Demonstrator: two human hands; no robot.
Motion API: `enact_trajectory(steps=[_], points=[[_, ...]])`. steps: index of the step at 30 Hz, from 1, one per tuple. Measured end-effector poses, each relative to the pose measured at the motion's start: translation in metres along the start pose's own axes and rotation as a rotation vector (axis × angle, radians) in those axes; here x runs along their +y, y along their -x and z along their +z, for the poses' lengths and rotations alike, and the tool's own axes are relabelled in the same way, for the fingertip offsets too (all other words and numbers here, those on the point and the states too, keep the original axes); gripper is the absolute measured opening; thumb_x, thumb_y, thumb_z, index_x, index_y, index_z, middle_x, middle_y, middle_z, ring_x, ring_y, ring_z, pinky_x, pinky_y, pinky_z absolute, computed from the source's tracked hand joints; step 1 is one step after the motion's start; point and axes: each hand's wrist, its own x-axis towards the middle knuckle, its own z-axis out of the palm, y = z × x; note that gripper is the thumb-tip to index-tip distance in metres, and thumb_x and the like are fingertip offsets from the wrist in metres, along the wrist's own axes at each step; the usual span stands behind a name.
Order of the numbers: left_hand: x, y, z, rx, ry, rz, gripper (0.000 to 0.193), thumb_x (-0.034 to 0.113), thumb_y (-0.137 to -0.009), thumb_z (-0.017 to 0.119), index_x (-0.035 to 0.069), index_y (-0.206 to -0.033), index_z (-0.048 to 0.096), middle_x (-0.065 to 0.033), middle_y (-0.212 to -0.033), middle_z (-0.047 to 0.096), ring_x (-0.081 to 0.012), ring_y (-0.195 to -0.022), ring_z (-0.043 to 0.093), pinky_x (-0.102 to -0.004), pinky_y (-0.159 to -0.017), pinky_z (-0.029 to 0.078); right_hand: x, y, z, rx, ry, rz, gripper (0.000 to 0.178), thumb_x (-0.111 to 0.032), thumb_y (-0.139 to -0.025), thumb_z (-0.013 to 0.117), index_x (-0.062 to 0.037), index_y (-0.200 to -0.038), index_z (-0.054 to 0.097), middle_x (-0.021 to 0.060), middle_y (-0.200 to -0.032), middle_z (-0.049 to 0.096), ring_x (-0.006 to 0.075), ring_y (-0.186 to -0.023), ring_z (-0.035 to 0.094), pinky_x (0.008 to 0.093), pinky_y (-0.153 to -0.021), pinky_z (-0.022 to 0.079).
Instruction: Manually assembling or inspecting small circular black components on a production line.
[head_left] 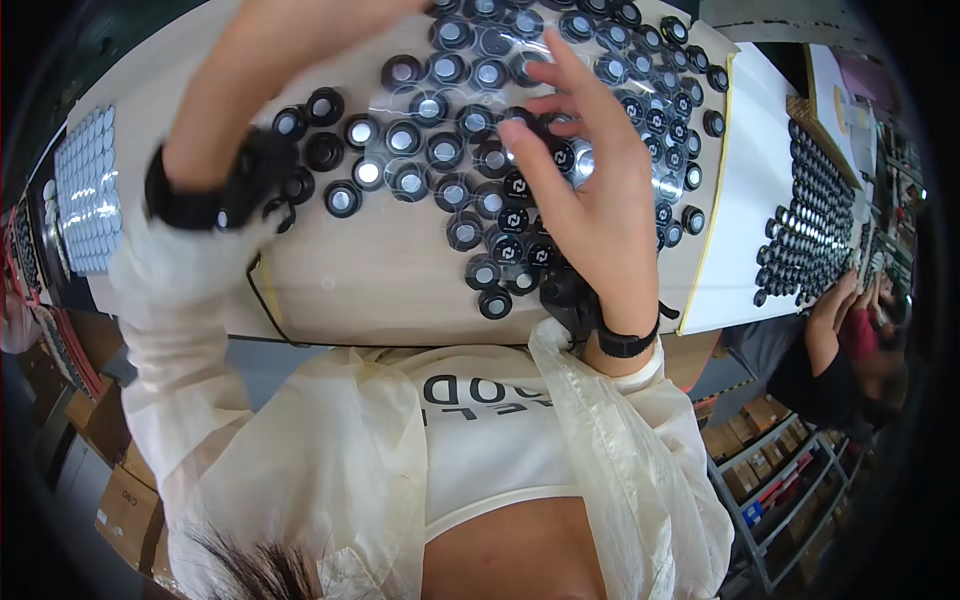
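Many small round black parts with pale silver centres (404, 138) cover the middle of the beige table. Some on the right carry black discs with a white mark (510, 249). A clear, shiny plastic sheet (668, 182) seems to lie over part of them; its edges are hard to make out. Above the right part of the group is my right hand (605, 190), its thumb and fingers spread apart, holding nothing that I can see. My left hand (330, 25) reaches to the far edge of the view, slightly blurred, and its fingers are cut off there. Both wrists wear black bands.
A sheet of pale round stickers (88, 190) lies at the far left. On the right, past a yellow edge strip (708, 210), a white table (745, 200) bears rows of similar black parts (815, 225), with another person's arm (830, 315) beside them. Cardboard boxes (128, 515) stand at lower left.
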Motion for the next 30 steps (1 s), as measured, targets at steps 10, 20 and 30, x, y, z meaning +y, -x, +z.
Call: enact_trajectory(steps=[10, 20, 30], points=[[-0.077, -0.013, -0.035, -0.174, -0.581, -0.021, 0.028, 0.011, -0.089, 0.061, 0.001, -0.114, 0.067, -0.0205, -0.113, 0.065, -0.0380, -0.110, 0.059, -0.0413, -0.096, 0.047, -0.006, 0.008, -0.038, -0.110, 0.086, 0.140, 0.039, -0.007, -0.086, 0.070, -0.0012, -0.124, 0.063, 0.0175, -0.108, 0.065, 0.0279, -0.090, 0.065, 0.0361, -0.080, 0.051], [-0.057, 0.099, -0.044, -0.216, -0.474, -0.331, 0.022, 0.018, -0.093, 0.068, 0.003, -0.103, 0.055, -0.0119, -0.069, 0.060, -0.0214, -0.060, 0.058, -0.0320, -0.054, 0.043, 0.000, 0.003, -0.041, -0.309, 0.173, 0.149, 0.023, -0.001, -0.083, 0.069, -0.0002, -0.106, 0.066, 0.0138, -0.094, 0.066, 0.0257, -0.083, 0.065, 0.0340, -0.075, 0.051], [0.024, 0.090, 0.014, -0.164, -0.119, -0.019, 0.036, 0.005, -0.080, 0.073, 0.004, -0.114, 0.061, -0.0118, -0.101, 0.061, -0.0297, -0.085, 0.063, -0.0370, -0.075, 0.052, -0.002, -0.001, -0.027, -0.455, 0.169, 0.095, 0.013, -0.002, -0.075, 0.074, 0.0001, -0.086, 0.067, 0.0137, -0.085, 0.065, 0.0342, -0.079, 0.064, 0.0406, -0.071, 0.051]])
